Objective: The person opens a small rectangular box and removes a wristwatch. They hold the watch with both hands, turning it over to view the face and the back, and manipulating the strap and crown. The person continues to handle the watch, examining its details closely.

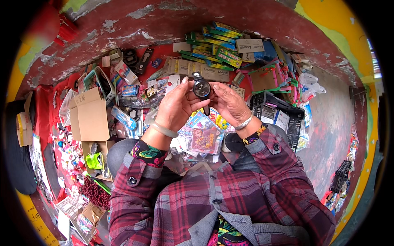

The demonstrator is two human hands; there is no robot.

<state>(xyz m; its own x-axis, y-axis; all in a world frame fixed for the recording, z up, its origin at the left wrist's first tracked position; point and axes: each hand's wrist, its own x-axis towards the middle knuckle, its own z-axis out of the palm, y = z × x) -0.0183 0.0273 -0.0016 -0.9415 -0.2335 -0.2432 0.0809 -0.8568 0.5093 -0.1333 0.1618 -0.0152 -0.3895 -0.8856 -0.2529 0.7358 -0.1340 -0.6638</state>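
Observation:
A black wristwatch [201,88] with a round dark dial is held up in front of me, its strap hanging at top and bottom. Fingers of my left hand [177,104] are curled beneath and beside the watch, the thumb pointing up along its left. From the other side my right hand [230,103] grips the case edge with its fingertips. Below the hands, between my knees, lie colourful flat printed packets [204,137] in clear plastic. Part of the lower strap shows between the hands.
Yellow and green boxes [215,45] are piled at the back. A black plastic crate [266,100] stands right, beside pink and green-edged boards [266,78]. To the left are an open cardboard box [91,115], a pale basket [99,82] and dark red beads [93,192].

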